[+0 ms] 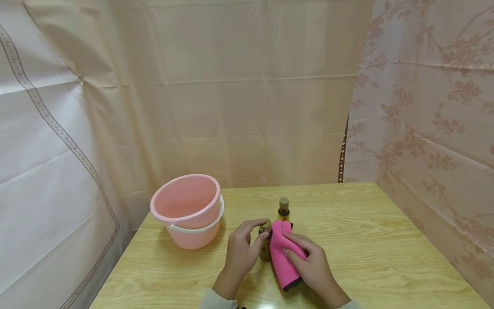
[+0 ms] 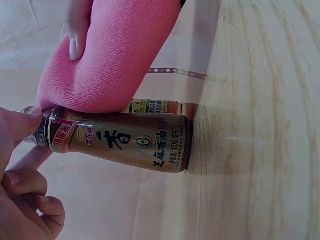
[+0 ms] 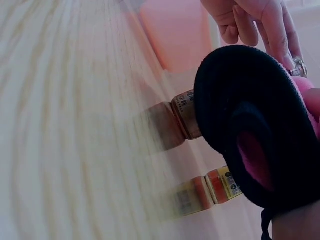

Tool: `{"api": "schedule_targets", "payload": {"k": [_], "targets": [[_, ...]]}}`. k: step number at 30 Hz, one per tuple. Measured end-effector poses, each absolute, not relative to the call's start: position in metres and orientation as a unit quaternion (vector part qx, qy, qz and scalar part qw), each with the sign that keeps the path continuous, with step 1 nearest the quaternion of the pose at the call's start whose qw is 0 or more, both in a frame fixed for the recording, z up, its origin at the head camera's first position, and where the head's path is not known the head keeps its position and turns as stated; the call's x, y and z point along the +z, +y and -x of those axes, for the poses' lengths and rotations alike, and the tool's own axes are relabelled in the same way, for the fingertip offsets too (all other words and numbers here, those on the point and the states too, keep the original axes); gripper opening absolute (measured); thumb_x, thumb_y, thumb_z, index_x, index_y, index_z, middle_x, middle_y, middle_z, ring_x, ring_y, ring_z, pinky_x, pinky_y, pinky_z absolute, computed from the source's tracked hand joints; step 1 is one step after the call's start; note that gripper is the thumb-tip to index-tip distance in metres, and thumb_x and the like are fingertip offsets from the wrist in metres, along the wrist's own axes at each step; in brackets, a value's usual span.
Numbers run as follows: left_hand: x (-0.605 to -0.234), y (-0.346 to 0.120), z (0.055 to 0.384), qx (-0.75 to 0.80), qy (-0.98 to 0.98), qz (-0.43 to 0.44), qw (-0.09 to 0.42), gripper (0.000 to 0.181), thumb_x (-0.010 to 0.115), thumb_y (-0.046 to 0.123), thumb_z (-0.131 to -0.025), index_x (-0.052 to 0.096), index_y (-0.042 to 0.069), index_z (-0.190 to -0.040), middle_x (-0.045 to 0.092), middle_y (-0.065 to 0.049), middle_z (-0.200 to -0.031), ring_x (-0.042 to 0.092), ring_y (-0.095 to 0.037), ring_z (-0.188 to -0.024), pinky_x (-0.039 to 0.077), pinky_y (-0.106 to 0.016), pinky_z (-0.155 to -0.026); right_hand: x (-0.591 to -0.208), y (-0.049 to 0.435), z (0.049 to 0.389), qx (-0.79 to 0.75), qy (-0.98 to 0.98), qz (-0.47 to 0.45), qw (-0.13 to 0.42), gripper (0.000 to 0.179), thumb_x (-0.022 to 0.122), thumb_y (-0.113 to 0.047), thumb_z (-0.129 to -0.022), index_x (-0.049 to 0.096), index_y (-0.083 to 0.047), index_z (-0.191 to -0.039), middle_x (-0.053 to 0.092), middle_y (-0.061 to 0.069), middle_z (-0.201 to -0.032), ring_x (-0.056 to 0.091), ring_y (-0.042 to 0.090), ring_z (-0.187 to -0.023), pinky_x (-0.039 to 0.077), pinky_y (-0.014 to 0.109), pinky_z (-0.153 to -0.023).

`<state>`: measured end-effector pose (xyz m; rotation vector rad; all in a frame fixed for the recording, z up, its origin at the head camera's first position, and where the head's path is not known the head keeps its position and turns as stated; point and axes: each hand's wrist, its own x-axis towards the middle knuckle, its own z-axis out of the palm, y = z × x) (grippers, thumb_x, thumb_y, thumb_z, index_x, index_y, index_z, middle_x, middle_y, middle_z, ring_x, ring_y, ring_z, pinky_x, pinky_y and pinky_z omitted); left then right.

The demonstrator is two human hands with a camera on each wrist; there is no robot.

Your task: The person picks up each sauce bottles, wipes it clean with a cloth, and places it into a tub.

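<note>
My left hand (image 1: 240,251) pinches the gold cap of a small sesame oil bottle (image 1: 265,253) at its top. In the left wrist view this bottle (image 2: 125,142) shows its brown-gold label, and its base is at the tabletop. A folded pink cloth (image 1: 283,262) with black edging is gripped between the thumb and fingers of my right hand (image 1: 315,267). The cloth rests against the bottle's neck and upper side. Behind the cloth stands a second dark bottle (image 1: 284,211) with a gold cap; its lower part is hidden in the head view.
A pink bucket (image 1: 194,238) with a white handle stands at the table's left side. The wooden table (image 1: 359,240) extends around the hands. Beige and flowered curtains (image 1: 251,107) hang behind and on both sides.
</note>
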<state>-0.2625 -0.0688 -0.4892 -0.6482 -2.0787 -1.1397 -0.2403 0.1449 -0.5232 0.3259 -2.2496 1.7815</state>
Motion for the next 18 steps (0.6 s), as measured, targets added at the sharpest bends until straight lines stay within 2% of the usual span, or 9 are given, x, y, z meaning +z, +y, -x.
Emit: {"api": "schedule_targets", "payload": {"k": [8,13,18], "targets": [[-0.4901,-0.0684,0.2633,-0.439,-0.797,0.249,0.332,0.030,0.078,0.018,-0.094,0.074,0.018,-0.124,0.075,0.004,-0.112,0.032,0.004,-0.053,0.032,-0.013,-0.046,-0.5243,0.1455,0.2409,0.627,-0.752,-0.144,0.145,0.044,0.081,-0.016,-0.091,0.072,-0.026,-0.132,0.067,-0.003,-0.136,0.071,0.014,-0.106,0.062,0.031,-0.080],[-0.4902,-0.0687,0.2634,-0.439,-0.797,0.251,0.332,0.030,0.078,0.018,-0.094,0.073,0.019,-0.124,0.075,0.004,-0.113,0.032,0.004,-0.052,0.031,-0.012,-0.045,-0.5252,0.1460,0.2420,0.606,-0.770,-0.142,0.141,0.042,0.080,-0.017,-0.092,0.072,-0.029,-0.131,0.067,-0.002,-0.137,0.070,0.013,-0.109,0.061,0.028,-0.082],[-0.4903,-0.0691,0.2632,-0.439,-0.796,0.253,0.331,0.030,0.077,0.017,-0.094,0.073,0.019,-0.124,0.075,0.003,-0.113,0.031,0.004,-0.052,0.031,-0.012,-0.045,-0.5245,0.1455,0.2428,0.604,-0.778,-0.126,0.117,0.041,0.081,-0.017,-0.091,0.073,-0.033,-0.129,0.068,-0.006,-0.134,0.069,0.013,-0.112,0.060,0.026,-0.084]]}}
